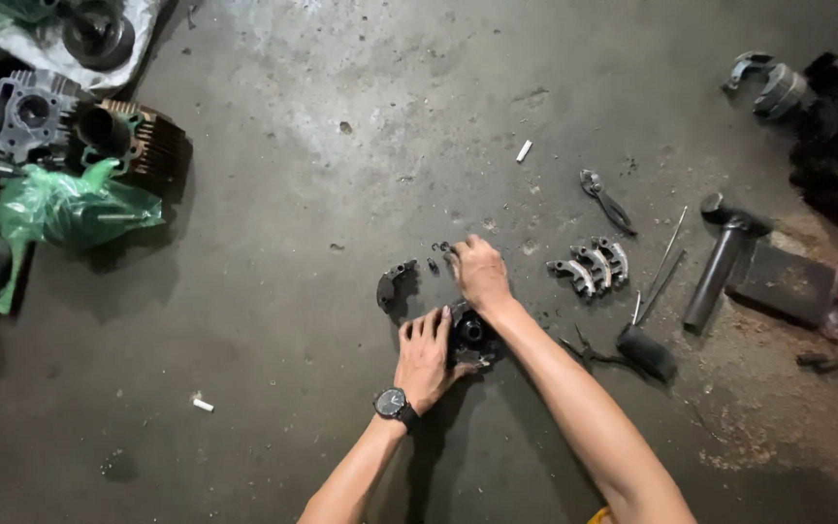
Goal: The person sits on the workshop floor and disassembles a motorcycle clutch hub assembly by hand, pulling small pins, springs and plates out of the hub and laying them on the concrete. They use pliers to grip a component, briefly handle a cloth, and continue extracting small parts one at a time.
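The left hand point(426, 355) presses flat on the dark round part point(469, 335), while the right hand's point(480, 272) fingers pinch small springs point(443, 248) just beyond; steadiness seems key.

Bare forearms, black wristwatch point(391, 402)

Rough, stained concrete floor point(341, 320); dull greasy metal clutch part point(469, 335); crinkled glossy green plastic bag point(60, 204); matt grey metal shoes point(594, 264).
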